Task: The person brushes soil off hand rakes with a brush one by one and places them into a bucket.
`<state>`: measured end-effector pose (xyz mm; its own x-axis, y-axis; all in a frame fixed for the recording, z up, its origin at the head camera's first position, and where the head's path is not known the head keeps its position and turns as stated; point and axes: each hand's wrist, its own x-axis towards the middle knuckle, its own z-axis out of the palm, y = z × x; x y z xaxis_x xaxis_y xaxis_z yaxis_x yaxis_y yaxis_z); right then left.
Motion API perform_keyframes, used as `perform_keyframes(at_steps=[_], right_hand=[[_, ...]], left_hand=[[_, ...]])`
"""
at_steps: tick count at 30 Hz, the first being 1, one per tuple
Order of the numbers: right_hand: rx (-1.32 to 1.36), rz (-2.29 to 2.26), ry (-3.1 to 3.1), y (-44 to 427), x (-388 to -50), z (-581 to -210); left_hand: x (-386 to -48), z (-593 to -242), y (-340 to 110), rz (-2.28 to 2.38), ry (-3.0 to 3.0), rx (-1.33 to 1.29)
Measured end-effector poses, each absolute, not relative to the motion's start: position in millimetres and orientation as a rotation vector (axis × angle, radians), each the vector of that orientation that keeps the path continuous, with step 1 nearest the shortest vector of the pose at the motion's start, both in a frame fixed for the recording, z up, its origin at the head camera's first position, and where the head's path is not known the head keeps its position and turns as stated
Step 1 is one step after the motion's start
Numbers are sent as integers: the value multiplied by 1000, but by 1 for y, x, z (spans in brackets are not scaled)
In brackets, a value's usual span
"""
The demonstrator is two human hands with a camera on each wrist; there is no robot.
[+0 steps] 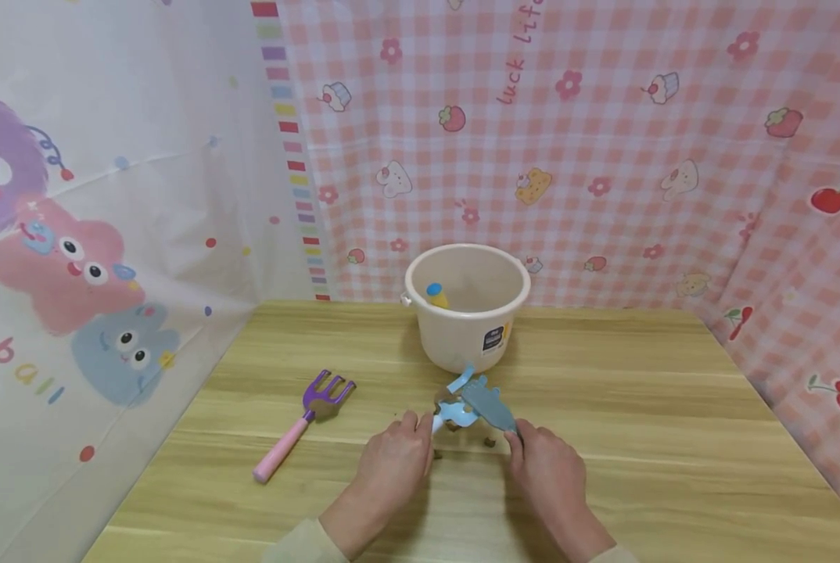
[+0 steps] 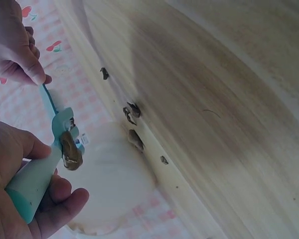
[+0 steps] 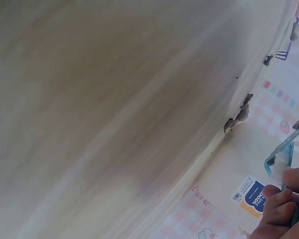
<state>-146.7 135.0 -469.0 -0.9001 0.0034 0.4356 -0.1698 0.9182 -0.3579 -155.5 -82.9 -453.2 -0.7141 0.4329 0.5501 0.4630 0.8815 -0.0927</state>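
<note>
Blue tool (image 1: pixel 457 415) in left hand (image 1: pixel 399 455)

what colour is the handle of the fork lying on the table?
Pink; the handle shows best in the head view.

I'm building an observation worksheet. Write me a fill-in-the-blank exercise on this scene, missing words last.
1. The left hand grips the lighter blue tool, the right hand the ____ blue tool.
2. The fork lying on the table has a purple head and a ____ handle.
3. The bucket holds a yellow item with a ____ top.
Missing words: darker; pink; blue.
</note>
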Motion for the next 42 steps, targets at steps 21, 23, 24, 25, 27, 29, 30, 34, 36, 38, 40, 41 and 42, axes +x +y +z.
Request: perform_keyframes(at_steps=[21, 23, 24, 25, 27, 29, 30, 34, 36, 38, 40, 41, 42], right_hand=[[221, 257, -2487, 143, -151, -477], [212, 263, -2511, 143, -151, -477], [207, 267, -2524, 143, -151, -476], [203, 272, -2535, 143, -151, -475], [192, 286, -2549, 142, -151, -474], [184, 305, -2552, 142, -150, -472], [182, 316, -2547, 142, -149, -470], [140, 367, -2530, 142, -147, -462], [115, 414, -2542, 142, -146, -458], [102, 486, -2577, 140, -146, -454], [105, 573, -2623, 137, -145, -451], [113, 612, -2651, 136, -145, -451], [117, 636, -2670, 135, -144, -452]], left_hand=[[-149, -451, -79, 39, -2522, -630], [-149, -451, -79, 65, -2522, -619], [-149, -451, -79, 76, -2521, -615], [-149, -451, -79, 85, -2519, -611], [-150, -450, -80, 89, -2519, -609], [-150, -449, -80, 86, -2514, -611], [-151, -448, -80, 83, -2516, -611], [-151, -446, -82, 94, -2536, -605], [-152, -445, -84, 100, -2547, -598], [-152, -444, -85, 96, -2550, -594], [-152, -444, -85, 84, -2543, -602], [-153, -443, -85, 79, -2537, -607], [-153, -443, -85, 72, -2532, -611]])
